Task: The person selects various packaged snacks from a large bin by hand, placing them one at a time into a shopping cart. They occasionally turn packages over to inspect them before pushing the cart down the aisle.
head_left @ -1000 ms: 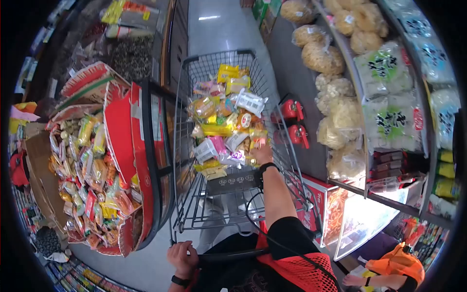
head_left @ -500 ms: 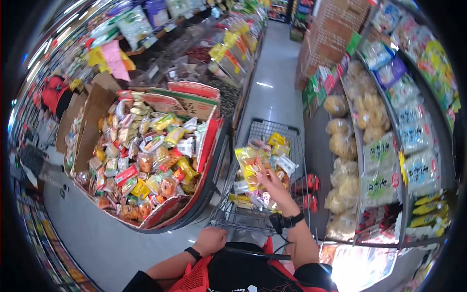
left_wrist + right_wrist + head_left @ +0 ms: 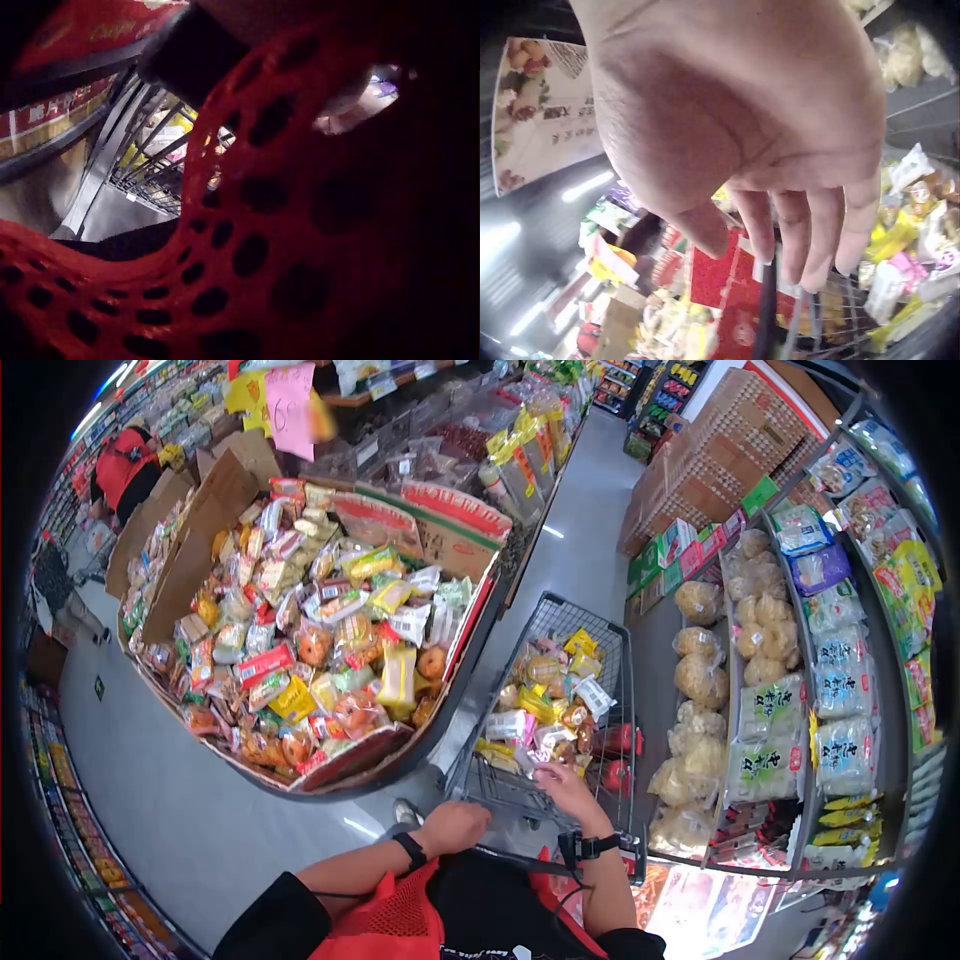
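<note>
A supermarket aisle runs ahead on my head feed, its grey floor (image 3: 560, 550) passing between a cardboard bin (image 3: 205, 510) of wrapped snacks and shelves of bagged goods (image 3: 700, 680). Between them sits the shopping cart (image 3: 588, 615), with a jumble of packs (image 3: 537, 705) in its basket.

The two hands are apart. I have the right hand (image 3: 565, 790) over the cart's near end; in the wrist view its fingers hang fairly straight, the thumb well clear, with no pack visibly pinched — a pale patch by the fingertips I can't identify. The left hand (image 3: 452, 828) is at the left end of the cart handle (image 3: 520, 860), but I can't tell whether it grips; the red mesh vest (image 3: 247, 296) fills most of its feed.

I judge the step in hand to be handling loose packs at the cart. Taking one next would call for lowering those fingers and closing them gently against the thumb.

The cart's long axis runs away from the handle along the aisle, veering slightly right, far end forward. The packs lie at mixed angles — the white pack (image 3: 595, 697) slants from far left to near right.
</note>
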{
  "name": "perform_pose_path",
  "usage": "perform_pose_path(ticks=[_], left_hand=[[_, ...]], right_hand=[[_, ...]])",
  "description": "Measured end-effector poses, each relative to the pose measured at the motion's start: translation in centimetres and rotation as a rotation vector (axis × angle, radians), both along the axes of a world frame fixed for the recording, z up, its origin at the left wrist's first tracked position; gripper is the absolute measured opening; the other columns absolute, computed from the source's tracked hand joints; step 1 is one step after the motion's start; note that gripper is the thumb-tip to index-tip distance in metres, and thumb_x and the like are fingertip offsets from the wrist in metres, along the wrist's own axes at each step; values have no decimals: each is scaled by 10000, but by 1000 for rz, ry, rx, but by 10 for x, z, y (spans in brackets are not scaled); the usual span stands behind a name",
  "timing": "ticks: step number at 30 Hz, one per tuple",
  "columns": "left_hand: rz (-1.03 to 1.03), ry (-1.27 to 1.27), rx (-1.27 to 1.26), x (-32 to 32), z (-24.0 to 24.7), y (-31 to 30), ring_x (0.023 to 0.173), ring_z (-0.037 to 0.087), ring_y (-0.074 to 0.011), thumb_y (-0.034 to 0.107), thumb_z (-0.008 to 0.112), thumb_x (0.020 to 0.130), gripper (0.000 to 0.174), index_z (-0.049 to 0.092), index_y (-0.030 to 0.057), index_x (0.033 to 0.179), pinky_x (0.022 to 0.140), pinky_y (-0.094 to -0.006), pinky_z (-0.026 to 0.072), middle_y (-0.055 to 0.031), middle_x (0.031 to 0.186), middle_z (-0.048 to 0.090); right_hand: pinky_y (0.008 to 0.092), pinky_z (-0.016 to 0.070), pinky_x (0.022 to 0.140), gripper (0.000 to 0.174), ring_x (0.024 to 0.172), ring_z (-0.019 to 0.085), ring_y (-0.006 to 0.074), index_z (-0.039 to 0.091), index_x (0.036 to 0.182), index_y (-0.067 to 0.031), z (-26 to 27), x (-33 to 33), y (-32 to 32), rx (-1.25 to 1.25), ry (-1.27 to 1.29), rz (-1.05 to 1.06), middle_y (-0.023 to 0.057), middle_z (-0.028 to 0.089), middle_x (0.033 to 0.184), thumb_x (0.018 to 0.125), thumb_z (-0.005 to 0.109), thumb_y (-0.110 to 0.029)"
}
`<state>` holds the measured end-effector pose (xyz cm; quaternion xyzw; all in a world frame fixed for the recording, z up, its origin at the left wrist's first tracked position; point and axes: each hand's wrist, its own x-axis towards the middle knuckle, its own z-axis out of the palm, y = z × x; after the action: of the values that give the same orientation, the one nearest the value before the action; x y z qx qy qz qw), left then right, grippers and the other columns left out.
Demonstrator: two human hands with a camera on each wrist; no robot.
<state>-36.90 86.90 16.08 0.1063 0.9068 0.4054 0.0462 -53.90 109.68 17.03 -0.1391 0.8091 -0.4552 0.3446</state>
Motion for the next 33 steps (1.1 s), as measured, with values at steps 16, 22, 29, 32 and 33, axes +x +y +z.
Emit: perform_pose_path(ticks=[16,22,29,32,33], left_hand=[[339,-42,-147,-14,0,29,841,680,-365,117,636,840,159,700,57,972,783,-494,530,-159,884,714],[904,21,-383,-20,1,40,868,652,-380,157,668,848,197,674,65,1022,804,-491,521,-126,928,690],[822,-670,-467,-19,-7,30,792,697,-442,258,621,909,249,652,65,1064,710,-557,554,-220,856,714],[841,-719,-508,-38,-6,27,758,696,-437,285,608,946,244,664,47,960,691,-543,561,-232,796,704],[850,-726,-511,-40,-6,27,755,697,-435,294,609,947,251,663,49,956,685,-540,561,-231,796,704]], right_hand=[[279,489,575,258,718,678,152,663,1079,-25,-162,-109,182,215,-4,-263,76,719,929,963,566,-233],[315,490,621,265,686,648,155,694,864,-13,-229,-130,165,243,-63,-95,61,689,755,915,556,-233],[478,495,910,391,1040,669,400,706,995,8,-311,-146,59,353,125,188,277,694,1013,889,541,-330],[484,488,966,481,1118,633,429,654,1184,14,-295,-145,4,409,67,104,296,661,1172,894,570,-360],[492,498,937,479,1085,651,421,660,1135,41,-295,-141,-14,396,100,-5,312,665,1137,885,576,-358]])
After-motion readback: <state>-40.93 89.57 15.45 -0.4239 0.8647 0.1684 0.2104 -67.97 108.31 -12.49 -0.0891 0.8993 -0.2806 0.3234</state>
